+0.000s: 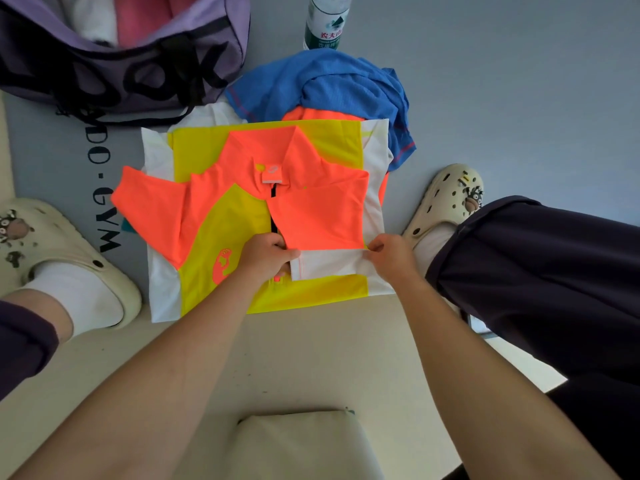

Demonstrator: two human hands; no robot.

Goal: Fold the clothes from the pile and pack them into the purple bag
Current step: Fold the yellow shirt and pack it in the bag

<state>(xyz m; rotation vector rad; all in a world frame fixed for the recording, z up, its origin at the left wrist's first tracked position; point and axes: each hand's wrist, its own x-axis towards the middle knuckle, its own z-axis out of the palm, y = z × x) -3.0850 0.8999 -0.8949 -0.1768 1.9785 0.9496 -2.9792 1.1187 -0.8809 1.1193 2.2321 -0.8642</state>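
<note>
Here both hands pinch the orange-yellow jersey's folded sleeve.

Bright, even light; soft shadows; wide-angle edge distortion; slight overall softness.

We see only part of the purple bag: the top and left edges cut it off, and the white and pink clothes inside it show only as blurred patches. Right of the bag, the bottle loses its top to the frame, its label print too small to read. The blue garment hides most of an orange piece beneath it.
</note>
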